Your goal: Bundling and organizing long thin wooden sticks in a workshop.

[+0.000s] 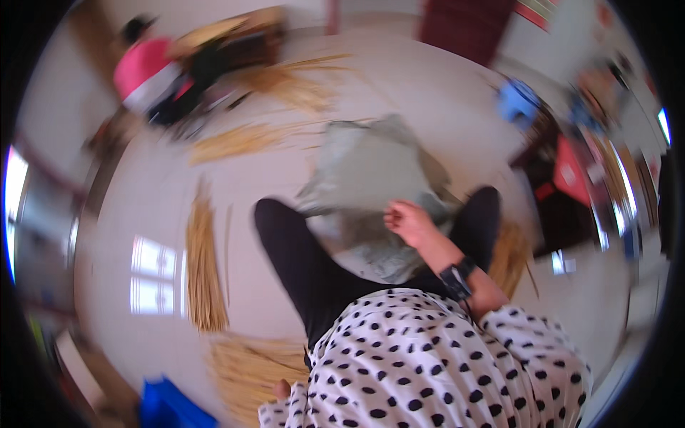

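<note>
My right hand [409, 222] hangs in front of me with its fingers curled, and nothing shows in it. Beyond and beneath it, between my knees, is a crumpled grey-green plastic sheet or sack [369, 166]. My left hand [282, 389] shows only in small part at my left side, most of it hidden by the sleeve. It is close to a spread of straw-coloured stalks [251, 369] on the floor; whether it holds any I cannot tell.
A bundle of stalks [203, 267] lies to my left, another [509, 257] by my right knee. Farther off are loose piles [235, 142] and a bent-over person in pink [142, 69]. A blue stool [518, 101], dark furniture [562, 224] and a blue object [171, 406] stand around.
</note>
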